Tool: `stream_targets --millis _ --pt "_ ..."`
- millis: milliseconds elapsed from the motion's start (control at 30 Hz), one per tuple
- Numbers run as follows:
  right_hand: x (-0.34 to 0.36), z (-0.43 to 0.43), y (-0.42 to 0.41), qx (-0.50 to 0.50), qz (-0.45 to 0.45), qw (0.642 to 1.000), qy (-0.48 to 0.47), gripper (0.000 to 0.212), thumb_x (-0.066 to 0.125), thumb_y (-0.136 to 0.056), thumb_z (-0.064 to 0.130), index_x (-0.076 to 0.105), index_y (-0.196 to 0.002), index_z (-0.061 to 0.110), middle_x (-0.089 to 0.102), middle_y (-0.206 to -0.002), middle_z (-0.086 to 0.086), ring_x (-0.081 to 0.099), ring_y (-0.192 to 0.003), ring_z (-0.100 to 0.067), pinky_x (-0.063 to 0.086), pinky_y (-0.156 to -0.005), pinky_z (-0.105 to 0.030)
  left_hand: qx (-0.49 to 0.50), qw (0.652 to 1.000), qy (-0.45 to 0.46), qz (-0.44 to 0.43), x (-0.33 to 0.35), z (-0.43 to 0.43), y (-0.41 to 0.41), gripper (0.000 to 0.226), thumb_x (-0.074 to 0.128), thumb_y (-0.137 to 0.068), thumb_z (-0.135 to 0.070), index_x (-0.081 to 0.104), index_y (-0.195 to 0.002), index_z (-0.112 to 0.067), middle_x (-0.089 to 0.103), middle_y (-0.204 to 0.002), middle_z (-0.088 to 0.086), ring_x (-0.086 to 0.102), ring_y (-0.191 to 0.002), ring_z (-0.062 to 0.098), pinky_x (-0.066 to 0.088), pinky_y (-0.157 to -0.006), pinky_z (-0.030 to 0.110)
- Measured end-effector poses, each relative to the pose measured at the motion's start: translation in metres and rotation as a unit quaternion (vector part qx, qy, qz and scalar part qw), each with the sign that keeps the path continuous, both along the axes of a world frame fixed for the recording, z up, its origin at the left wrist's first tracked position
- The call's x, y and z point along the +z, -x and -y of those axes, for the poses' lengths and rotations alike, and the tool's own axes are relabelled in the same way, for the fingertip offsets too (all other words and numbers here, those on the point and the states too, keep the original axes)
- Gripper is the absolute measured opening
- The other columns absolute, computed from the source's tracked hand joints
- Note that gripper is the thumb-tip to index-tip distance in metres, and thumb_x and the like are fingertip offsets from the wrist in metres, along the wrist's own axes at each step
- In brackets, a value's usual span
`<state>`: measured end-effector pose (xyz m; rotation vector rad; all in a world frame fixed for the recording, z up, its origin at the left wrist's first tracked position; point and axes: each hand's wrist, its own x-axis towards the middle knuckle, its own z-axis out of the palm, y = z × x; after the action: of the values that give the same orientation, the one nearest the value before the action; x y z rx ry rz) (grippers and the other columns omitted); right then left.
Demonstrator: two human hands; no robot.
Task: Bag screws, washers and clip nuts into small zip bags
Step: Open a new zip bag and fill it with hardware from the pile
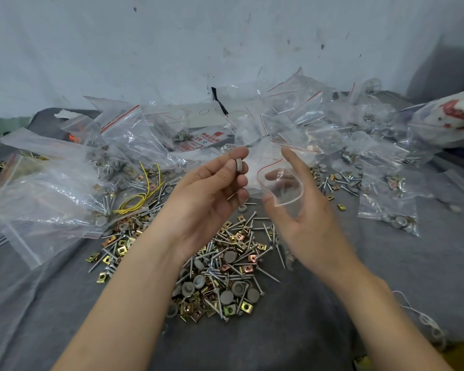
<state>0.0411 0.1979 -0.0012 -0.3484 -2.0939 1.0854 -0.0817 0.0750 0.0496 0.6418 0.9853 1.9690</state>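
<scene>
My left hand point(212, 194) pinches a grey round washer point(239, 165) between thumb and fingertips, with a thin screw tip showing under its curled fingers. My right hand point(300, 210) holds a small clear zip bag point(281, 186) with a red seal line, its mouth spread open toward the washer. Both hands hover above a loose pile of screws, grey washers and brass clip nuts point(220, 269) on the grey cloth point(386, 263).
Filled zip bags point(386, 202) lie to the right and across the back. Large crumpled clear bags point(46, 188) cover the left side. Yellow wire point(142, 194) lies beside them. A white printed box point(206, 137) sits behind, under a white wall.
</scene>
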Motion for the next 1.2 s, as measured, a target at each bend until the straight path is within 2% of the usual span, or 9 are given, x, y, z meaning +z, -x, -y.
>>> stream_targets --millis 133,267,433,533,633,733,833,967,1200 --pt "0.0 0.0 0.0 -0.004 0.016 1.0 -0.007 0.071 0.068 -0.094 0.035 0.026 -0.15 0.051 0.048 -0.12 0.039 0.044 -0.118 0.016 0.023 -0.089 0.007 0.021 1.0 0.0 0.022 0.005 0.003 0.002 0.023 0.058 -0.089 -0.009 0.07 -0.107 -0.012 0.066 -0.085 -0.002 0.059 -0.069 0.007 0.049 -0.061 0.02" --pt "-0.001 0.002 0.0 -0.004 0.023 1.0 -0.009 0.072 0.067 -0.094 0.042 0.025 -0.151 0.049 0.049 -0.121 0.039 0.045 -0.123 0.01 0.026 -0.091 0.006 0.101 0.981 0.073 -0.15 0.014 0.004 -0.002 0.028 0.068 -0.081 -0.02 0.069 -0.109 -0.02 0.072 -0.089 -0.006 0.059 -0.075 0.008 0.044 -0.067 0.022" --pt "0.0 0.002 0.0 0.004 0.01 1.0 -0.01 0.072 0.061 -0.089 0.055 0.023 -0.15 0.052 0.052 -0.124 0.033 0.049 -0.124 0.003 0.039 -0.095 -0.016 0.115 0.912 0.08 -0.386 0.023 -0.001 -0.019 0.022 0.066 -0.094 -0.017 0.067 -0.116 -0.019 0.075 -0.098 -0.005 0.067 -0.084 -0.001 0.047 -0.069 0.01" --pt "-0.001 0.0 0.0 0.004 -0.004 1.0 -0.004 0.07 0.06 -0.09 0.051 0.027 -0.151 0.046 0.055 -0.122 0.028 0.051 -0.124 -0.002 0.042 -0.096 -0.018 0.144 0.928 0.097 -0.33 0.021 -0.004 -0.02 0.016 0.061 -0.097 -0.027 0.07 -0.111 -0.028 0.074 -0.101 -0.009 0.065 -0.088 0.001 0.05 -0.071 0.019" --pt "-0.001 -0.004 -0.002 -0.006 -0.025 1.0 0.015 0.068 0.059 -0.089 0.051 0.029 -0.15 0.047 0.058 -0.121 0.026 0.052 -0.122 0.0 0.035 -0.093 -0.003 0.215 0.932 0.139 -0.257 0.019 -0.003 -0.009 0.017 0.054 -0.1 -0.023 0.07 -0.105 -0.025 0.072 -0.091 -0.01 0.062 -0.081 0.006 0.048 -0.069 0.025" --pt "0.005 -0.011 -0.004 -0.012 -0.058 0.998 0.035 0.067 0.06 -0.089 0.05 0.035 -0.15 0.039 0.062 -0.119 0.021 0.056 -0.119 -0.001 0.038 -0.093 -0.007 0.191 0.923 0.187 -0.277 0.01 -0.001 -0.007 0.018 0.052 -0.101 -0.021 0.07 -0.101 -0.025 0.071 -0.087 -0.01 0.063 -0.076 0.007 0.05 -0.066 0.023" --pt "0.011 -0.023 -0.007 -0.022 -0.103 0.992 0.063 0.065 0.062 -0.09 0.04 0.037 -0.149 0.034 0.065 -0.116 0.021 0.058 -0.117 -0.002 0.04 -0.099 -0.018 0.094 0.854 0.243 -0.451 -0.007 -0.004 -0.018 0.015 0.055 -0.099 -0.025 0.067 -0.106 -0.029 0.071 -0.09 -0.012 0.066 -0.079 0.001 0.053 -0.07 0.019" --pt "0.012 -0.042 -0.016 -0.061 -0.125 0.988 0.061 0.066 0.062 -0.09 0.038 0.038 -0.151 0.031 0.063 -0.111 0.031 0.059 -0.111 0.006 0.041 -0.095 -0.013 0.003 0.749 0.204 -0.631 -0.032 -0.009 -0.048 0.022 0.057 -0.099 -0.031 0.064 -0.118 -0.022 0.066 -0.103 -0.014 0.059 -0.091 -0.005 0.043 -0.081 0.012" --pt "0.01 -0.066 -0.03 -0.121 -0.151 0.979 0.063 0.061 0.063 -0.091 0.029 0.04 -0.148 0.028 0.063 -0.107 0.037 0.059 -0.084 0.016 0.041 -0.076 -0.003 -0.046 0.608 0.184 -0.771 -0.063 -0.03 -0.093 0.054 0.053 -0.093 -0.058 0.047 -0.138 -0.029 0.046 -0.129 -0.005 0.047 -0.116 0.017 0.039 -0.101 0.038"
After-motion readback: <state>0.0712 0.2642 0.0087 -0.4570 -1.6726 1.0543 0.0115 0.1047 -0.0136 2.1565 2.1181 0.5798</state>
